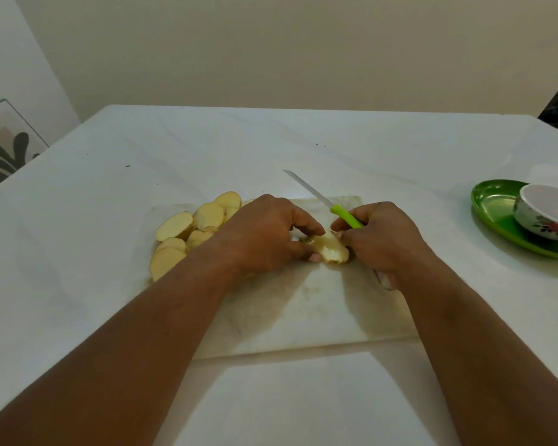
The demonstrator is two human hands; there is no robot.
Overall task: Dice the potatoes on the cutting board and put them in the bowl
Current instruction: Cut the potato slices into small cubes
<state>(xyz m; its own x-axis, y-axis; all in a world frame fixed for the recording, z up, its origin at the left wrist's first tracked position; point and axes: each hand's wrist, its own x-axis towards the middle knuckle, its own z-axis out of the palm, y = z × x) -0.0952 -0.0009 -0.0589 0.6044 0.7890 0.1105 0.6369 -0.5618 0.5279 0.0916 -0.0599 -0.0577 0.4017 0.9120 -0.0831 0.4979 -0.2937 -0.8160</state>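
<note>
Cutting board (319, 304) lies flat on white tabletop (78, 236), taken as landmark. Left hand (264, 233) over board's middle, fingers curled, grip clamped on a potato piece (329, 249) by its left end. Right hand (380, 239) just right of that piece, grip closed round green handle of knife (322, 201); fingertips also touch the piece's right end. Knife blade points up and away toward board's far edge, off the potato, tip past the board edge. Potato piece sits at board centre between both hands, pale, wet-looking. Pile of potato slices (187, 230) on board's left part, overlapping, some hidden behind left wrist. Bowl (545, 214), white with flower print, well to the right of board, standing on green plate (496, 207). Bowl inside looks white; contents cannot tell. Framed picture (4, 146) far left beyond tabletop.
</note>
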